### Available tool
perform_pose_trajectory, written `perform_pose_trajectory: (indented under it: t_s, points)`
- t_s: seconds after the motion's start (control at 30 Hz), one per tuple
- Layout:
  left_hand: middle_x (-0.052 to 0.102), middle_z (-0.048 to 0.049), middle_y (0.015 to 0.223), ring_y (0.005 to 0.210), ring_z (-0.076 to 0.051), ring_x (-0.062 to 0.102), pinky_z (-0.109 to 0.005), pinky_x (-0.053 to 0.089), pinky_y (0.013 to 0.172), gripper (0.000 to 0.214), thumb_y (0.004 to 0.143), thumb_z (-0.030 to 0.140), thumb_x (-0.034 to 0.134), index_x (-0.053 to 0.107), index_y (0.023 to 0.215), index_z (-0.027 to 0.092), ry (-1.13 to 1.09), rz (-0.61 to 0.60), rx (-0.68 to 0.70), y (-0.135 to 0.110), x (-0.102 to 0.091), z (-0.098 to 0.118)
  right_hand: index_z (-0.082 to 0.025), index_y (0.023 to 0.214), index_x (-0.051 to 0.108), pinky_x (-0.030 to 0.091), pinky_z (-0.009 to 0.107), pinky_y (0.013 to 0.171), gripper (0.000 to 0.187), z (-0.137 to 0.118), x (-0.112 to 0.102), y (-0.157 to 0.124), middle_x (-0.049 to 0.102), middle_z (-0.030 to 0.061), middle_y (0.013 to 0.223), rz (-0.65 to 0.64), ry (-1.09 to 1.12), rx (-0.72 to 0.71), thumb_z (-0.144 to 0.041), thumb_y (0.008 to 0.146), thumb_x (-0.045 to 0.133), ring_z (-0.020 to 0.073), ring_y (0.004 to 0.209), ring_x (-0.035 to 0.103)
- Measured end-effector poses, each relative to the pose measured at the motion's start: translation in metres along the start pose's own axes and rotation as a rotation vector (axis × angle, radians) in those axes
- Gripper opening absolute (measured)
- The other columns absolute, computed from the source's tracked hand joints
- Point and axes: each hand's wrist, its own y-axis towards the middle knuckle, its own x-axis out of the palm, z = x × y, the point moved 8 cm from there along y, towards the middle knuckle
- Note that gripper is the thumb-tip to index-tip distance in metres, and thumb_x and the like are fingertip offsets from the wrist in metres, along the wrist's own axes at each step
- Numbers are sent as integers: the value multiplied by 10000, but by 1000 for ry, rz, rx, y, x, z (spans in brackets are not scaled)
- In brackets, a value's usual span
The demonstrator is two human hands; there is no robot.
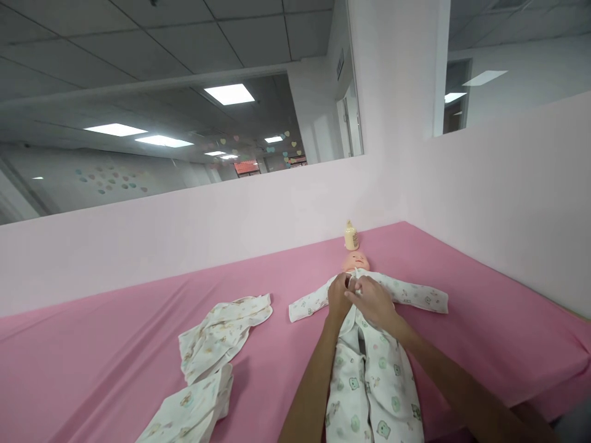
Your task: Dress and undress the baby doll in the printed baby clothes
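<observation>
A baby doll lies on its back, wearing a white long-sleeved romper with green bear prints. Its sleeves are spread out to both sides, and the legs of the romper reach toward me. At the chest, just below the doll's chin, my left hand is closed on the romper's front. My right hand meets it there, its thumb and fingers pinching the same cloth. The fingers cover the exact spot they grip. Lower down, the front shows a dark gap between the legs.
A cream pump bottle stands behind the doll's head. To the left lie a small printed baby shirt and another folded printed garment. A pink sheet covers the surface, bordered by a white wall with windows.
</observation>
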Motion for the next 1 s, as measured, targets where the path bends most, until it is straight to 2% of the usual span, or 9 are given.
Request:
perform_pose_trajectory:
  t_s: [0.1, 0.3, 0.5, 0.6, 0.67, 0.73, 0.9, 1.0]
  points:
    - [573, 20, 690, 659, -125, 485, -241, 327, 621, 186, 840, 294, 481, 531, 693, 192, -44, 4, -57, 2, 0, -7, -172, 920, 591, 368, 286, 710, 191, -13, 4, -13, 667, 93, 958, -86, -156, -38, -337, 866, 510, 232, 916, 613]
    - [551, 34, 652, 652, -126, 495, -241, 345, 637, 195, 826, 322, 489, 510, 678, 196, -123, -1, -124, 4, 2, -14, -144, 946, 615, 393, 290, 670, 196, -7, 12, -9, 671, 124, 965, -131, -351, -35, -172, 874, 436, 238, 890, 635]
    - [580, 4, 731, 691, -140, 509, -256, 364, 642, 202, 879, 291, 453, 534, 723, 193, 12, -8, -37, -5, 0, -6, -121, 1019, 622, 425, 314, 731, 251, -20, 16, -4, 650, 170, 1029, -97, -524, -235, -64, 853, 442, 262, 947, 604]
    - [623, -47, 916, 854, -179, 559, -295, 417, 758, 189, 908, 272, 432, 595, 957, 192, 86, 10, 103, -19, -6, 2, -121, 992, 629, 411, 306, 732, 289, -20, 15, 1, 657, 159, 1012, -122, -581, -301, -11, 831, 416, 261, 965, 601]
    - [624, -65, 1001, 953, -199, 560, -327, 424, 844, 274, 917, 278, 426, 568, 1137, 198, 84, 7, 190, -29, -11, 7, -136, 908, 630, 388, 286, 683, 221, -11, 10, 7, 671, 137, 960, -142, -525, -257, -61, 844, 432, 242, 907, 614]
    - [623, -60, 1024, 988, -202, 555, -339, 419, 879, 300, 912, 300, 440, 566, 1169, 209, 55, -23, 191, -35, -14, 6, -161, 814, 603, 347, 268, 619, 149, 4, 0, 13, 676, 98, 876, -126, -390, -153, -147, 845, 458, 207, 797, 611]
    - [639, -32, 972, 961, -182, 562, -299, 417, 846, 197, 834, 341, 518, 612, 904, 183, -28, -76, -39, -31, -18, -8, -202, 665, 468, 269, 245, 541, 140, 56, -36, 17, 564, -9, 637, 12, -20, 101, -228, 800, 444, 132, 595, 479]
    - [653, -37, 924, 939, -190, 569, -299, 404, 817, 279, 849, 432, 493, 603, 804, 180, 10, -88, -105, -24, -18, -6, -207, 614, 403, 274, 236, 534, 178, 95, -59, 13, 476, -31, 598, 123, 123, 199, -264, 776, 452, 118, 574, 416]
